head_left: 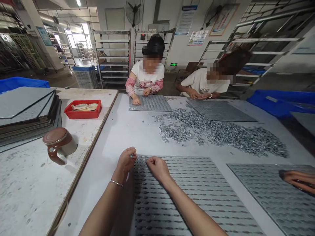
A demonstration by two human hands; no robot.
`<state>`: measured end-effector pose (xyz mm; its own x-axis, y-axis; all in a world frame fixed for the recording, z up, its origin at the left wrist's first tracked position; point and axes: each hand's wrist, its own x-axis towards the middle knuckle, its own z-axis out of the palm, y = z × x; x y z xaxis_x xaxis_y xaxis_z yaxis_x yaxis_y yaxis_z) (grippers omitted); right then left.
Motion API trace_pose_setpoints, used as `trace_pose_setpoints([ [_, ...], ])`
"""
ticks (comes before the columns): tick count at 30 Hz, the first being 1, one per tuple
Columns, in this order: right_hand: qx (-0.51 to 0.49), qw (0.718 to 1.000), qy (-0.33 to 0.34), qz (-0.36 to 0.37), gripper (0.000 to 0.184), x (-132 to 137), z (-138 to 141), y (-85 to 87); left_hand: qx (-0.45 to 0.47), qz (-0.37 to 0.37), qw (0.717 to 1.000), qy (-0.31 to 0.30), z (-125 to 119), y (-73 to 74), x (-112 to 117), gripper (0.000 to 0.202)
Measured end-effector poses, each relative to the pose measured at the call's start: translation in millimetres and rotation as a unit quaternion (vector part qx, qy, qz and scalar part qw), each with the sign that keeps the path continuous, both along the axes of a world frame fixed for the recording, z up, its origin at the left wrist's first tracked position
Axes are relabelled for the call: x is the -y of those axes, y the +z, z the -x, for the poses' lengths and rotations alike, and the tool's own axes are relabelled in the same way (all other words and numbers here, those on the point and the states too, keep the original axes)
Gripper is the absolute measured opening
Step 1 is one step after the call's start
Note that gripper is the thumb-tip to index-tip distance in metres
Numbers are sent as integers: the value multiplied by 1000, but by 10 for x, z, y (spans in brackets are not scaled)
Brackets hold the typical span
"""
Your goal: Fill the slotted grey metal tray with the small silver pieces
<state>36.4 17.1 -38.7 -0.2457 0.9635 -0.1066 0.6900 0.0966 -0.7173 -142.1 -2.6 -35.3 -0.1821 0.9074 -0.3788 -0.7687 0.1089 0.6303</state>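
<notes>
A grey board [187, 190] with rows of small dark oval pieces lies on the white table in front of me. My left hand [126, 160] is curled at the board's far left corner, with a few small shiny grey pieces [131, 156] showing at its fingers. On the board's far left part, my right hand [158, 167] is closed with its fingertips down at a row; whatever is between them is hidden. Beyond the board spreads a loose pile of small shiny grey pieces [221, 131].
Across the table two people bend over boards, one grey [150, 103], one darker [221, 109]. Another person's hand [299, 178] is over a board [268, 186] at right. On the left table stand a lidded mug [60, 141], red tray [82, 114] and stacked sheets [27, 127].
</notes>
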Motion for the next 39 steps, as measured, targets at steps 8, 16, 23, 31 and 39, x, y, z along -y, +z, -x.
trace_pose_setpoints([
  [8,41,999,7,-5,18,-75,20,12,-6,12,999,-41,-87,44,31,19],
  [16,-22,1000,-8,5,13,-145,24,-28,-50,7,995,-88,-137,53,68,25],
  [23,-240,968,23,75,42,-3,-89,112,-102,-3,983,-151,-218,113,92,28],
  [31,-287,948,9,138,41,-3,-214,141,-133,-17,980,-149,-293,178,137,26],
  [39,-104,993,17,46,10,-20,-137,-35,-97,-3,994,-42,-132,144,66,23],
])
